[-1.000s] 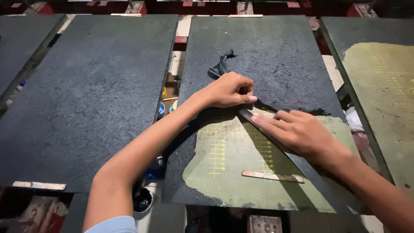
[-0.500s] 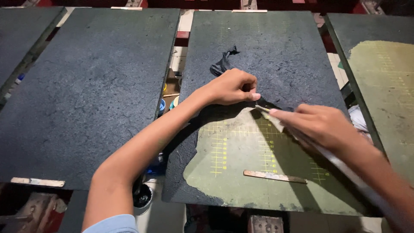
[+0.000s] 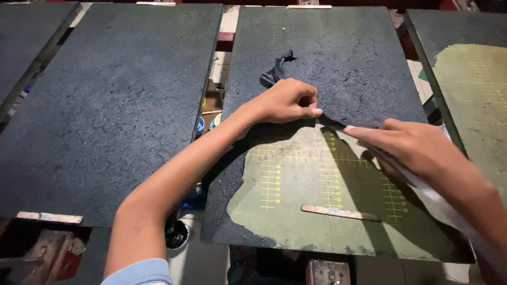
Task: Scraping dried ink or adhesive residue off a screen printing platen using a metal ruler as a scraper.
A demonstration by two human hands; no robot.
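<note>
On the middle board (image 3: pixel 369 58), left hand (image 3: pixel 288 100) pinching the dark coating's (image 3: pixel 338 79) peeled edge, right hand (image 3: pixel 417 148) flat, fingers together.

Two bare arms, one sleeve in sight

The left hand (image 3: pixel 288 100) and right hand (image 3: pixel 417 150) are both bare — no gloves, rings, watch or bands show on fingers or wrists. The left forearm is uncovered along its whole length up to a short light-blue sleeve (image 3: pixel 138 272) at the bottom edge, plain cloth with no print visible. The right forearm is bare as well as far as the frame's edge — its sleeve is out of view. Fingernails are short and unpainted; the right hand is slightly blurred, so finer detail there cannot be told.
</note>
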